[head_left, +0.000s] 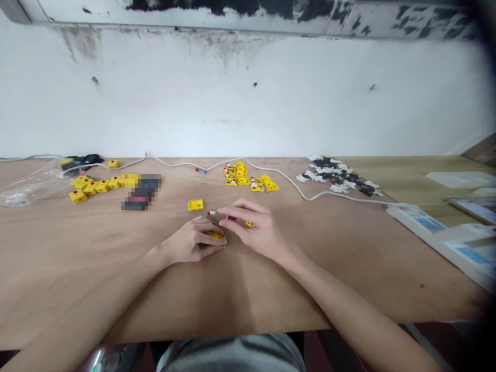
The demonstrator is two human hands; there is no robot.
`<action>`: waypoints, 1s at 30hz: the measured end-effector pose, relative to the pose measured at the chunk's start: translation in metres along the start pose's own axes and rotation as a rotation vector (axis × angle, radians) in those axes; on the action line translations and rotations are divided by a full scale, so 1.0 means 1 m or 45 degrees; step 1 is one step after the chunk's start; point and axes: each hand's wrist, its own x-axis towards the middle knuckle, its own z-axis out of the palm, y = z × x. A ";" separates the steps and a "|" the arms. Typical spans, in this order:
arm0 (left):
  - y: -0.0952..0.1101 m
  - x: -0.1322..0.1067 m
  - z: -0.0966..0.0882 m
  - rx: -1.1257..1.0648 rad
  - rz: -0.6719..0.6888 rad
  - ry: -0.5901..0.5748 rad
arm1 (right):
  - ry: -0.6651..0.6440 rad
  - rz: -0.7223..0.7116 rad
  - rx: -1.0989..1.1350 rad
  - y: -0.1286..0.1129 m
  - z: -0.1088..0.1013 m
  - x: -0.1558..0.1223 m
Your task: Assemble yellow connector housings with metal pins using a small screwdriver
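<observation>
My left hand [196, 240] rests on the table with its fingers closed around a small yellow plastic casing [217, 236], which they partly cover. Just right of it, my right hand [253, 227] pinches a small dark red object [231, 218] between thumb and fingers; its kind is too small to tell. A small white piece with a red end [211, 213] lies just beyond my fingertips. Farther left is a loose yellow casing half [196, 205]. Another yellow part [250, 224] shows beside my right hand, partly hidden by it.
Several yellow casings with white and red parts [240, 174] lie behind my hands. Yellow boxes with red buttons [91, 187] and a pixelated dark item [141, 194] sit left. Black and white pieces [337, 173], a white cable [287, 178] and a power strip [422, 219] are right.
</observation>
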 end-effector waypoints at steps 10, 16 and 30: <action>0.005 0.000 0.001 0.024 -0.058 -0.048 | -0.124 0.047 0.005 -0.001 -0.004 0.001; 0.005 0.001 0.001 0.015 -0.050 -0.029 | -0.109 0.041 -0.075 -0.004 -0.004 0.003; 0.001 -0.002 0.004 -0.138 -0.268 0.068 | -0.284 0.103 -0.032 -0.003 -0.005 0.003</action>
